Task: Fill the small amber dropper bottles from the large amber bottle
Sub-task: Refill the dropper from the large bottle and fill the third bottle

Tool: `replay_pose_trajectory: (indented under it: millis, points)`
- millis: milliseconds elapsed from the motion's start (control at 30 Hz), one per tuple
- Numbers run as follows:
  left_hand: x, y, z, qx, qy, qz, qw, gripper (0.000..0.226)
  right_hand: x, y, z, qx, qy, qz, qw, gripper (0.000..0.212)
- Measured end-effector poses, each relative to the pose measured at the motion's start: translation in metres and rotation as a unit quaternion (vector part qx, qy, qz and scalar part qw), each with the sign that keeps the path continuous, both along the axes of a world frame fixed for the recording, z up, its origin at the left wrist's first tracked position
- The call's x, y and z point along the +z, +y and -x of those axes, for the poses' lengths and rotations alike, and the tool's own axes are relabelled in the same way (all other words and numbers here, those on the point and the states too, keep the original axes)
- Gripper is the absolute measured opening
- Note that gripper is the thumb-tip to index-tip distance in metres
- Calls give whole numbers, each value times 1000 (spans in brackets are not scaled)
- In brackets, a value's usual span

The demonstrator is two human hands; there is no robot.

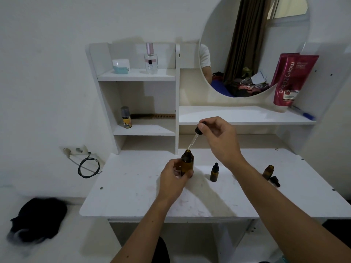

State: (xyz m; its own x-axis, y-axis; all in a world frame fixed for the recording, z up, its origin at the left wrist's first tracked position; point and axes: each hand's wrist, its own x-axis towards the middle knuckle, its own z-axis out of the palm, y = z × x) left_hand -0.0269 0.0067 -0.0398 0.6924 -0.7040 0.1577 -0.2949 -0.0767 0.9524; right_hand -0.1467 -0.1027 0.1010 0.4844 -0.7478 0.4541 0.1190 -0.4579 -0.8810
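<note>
- The white laminate desk (133, 196) carries the task's bottles near its middle and right.
- The left hand (173, 180) has its fingers (190, 175) wrapped round the large amber glass bottle (187, 162), upright and open-necked at the desk's middle.
- The right hand (218, 137) pinches the black-bulbed glass dropper (195, 136), tilted, tip at the bottle's mouth.
- A small capped amber dropper bottle (214, 172) stands just right.
- A small open amber bottle (268, 171) stands well right, a loose black dropper cap (275, 181) beside it.
</note>
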Motion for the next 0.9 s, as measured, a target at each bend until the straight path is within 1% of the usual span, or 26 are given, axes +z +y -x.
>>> replay_pose_trajectory:
  millis: [100,233,367,467,600,767,900]
  points:
    - [-1,-1,0,1,-8,2,1000,53,-5,2,2,-14,34,45,998,10]
    - [-2,-2,0,5,-18,-1,1000,52,-12,2,0,-14,43,60,997,10]
    - [-3,-2,0,8,-30,-1,1000,51,-18,4,-12,-6,78,48,996,7]
    - [-5,-2,0,8,-35,-6,999,50,-28,6,-19,8,126,45,991,4]
    - [-5,-2,-1,7,-33,-5,999,48,-39,7,-24,-4,165,41,985,4]
    - [-4,-2,0,7,-29,-12,999,49,-49,9,-25,-36,177,60,982,11]
    - [-2,-1,1,7,-24,-18,1000,49,-48,10,-25,-33,178,62,982,11]
